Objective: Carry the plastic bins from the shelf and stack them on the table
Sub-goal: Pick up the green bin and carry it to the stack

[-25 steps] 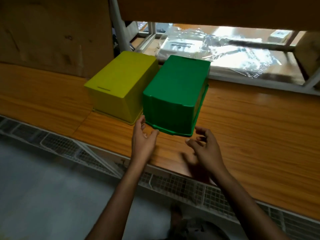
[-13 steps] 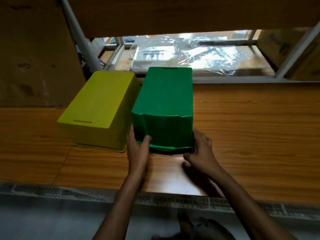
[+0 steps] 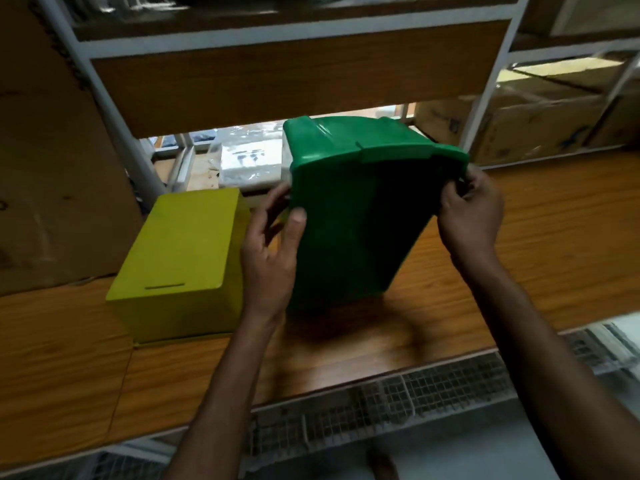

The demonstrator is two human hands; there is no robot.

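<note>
Bins — green bin (image 3: 349, 223) tilted, yellow bin (image 3: 187, 251) inverted

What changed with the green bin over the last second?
Both hands closed in and took hold of the green bin, left hand on its left side, right hand on its right rim, then tipped it up off the shelf board. The yellow bin stayed put beside it.

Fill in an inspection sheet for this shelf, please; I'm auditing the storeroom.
Surface: wooden shelf board, wire mesh along its front.
Job's things: green bin tilted, held up; yellow bin resting on the board to its left.
Clutter: plastic-wrapped pack behind the bins.
Grip: left hand and right hand each hold a side of the green bin.
Cables: nothing seen.
Surroundings: cardboard boxes at right, another shelf above.
</note>
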